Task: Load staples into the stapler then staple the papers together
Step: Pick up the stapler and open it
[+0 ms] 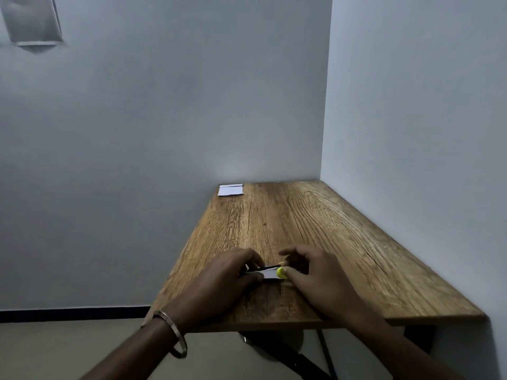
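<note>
From my remote seat, working left to right with the wooden table (315, 231) as my landmark. Far to the left of the table and high up on the grey wall (137, 133), a pale rectangular fixture (31, 20) hangs, blurred; I cannot tell what it is. Low on that wall, left of the table's near edge, a dark skirting strip (68, 314) runs above the pale floor (55, 349). A metal bangle (172, 335) sits on the left wrist, just off the table's near left corner. The left hand (222, 278) rests over the table's near part, knuckles up, fingers curled down onto the left end of a small stapler (264, 270), gripping it. The stapler lies low on the table near the front edge, between the two hands; I see a thin dark upper strip, a white body below it and a yellow tip at its right end, and it looks slightly parted, though motion blur leaves me unsure. At the table's far left corner, against the wall, a small stack of white papers (231, 190) lies flat, well apart from the hands. The right hand (312, 272) meets the stapler's yellow end, thumb and a finger pinching there, the other fingers loosely spread above the tabletop. Beneath the table's near edge, dark metal legs (296, 360) show. The right-hand wall (411, 133) runs along the table's right side.
</note>
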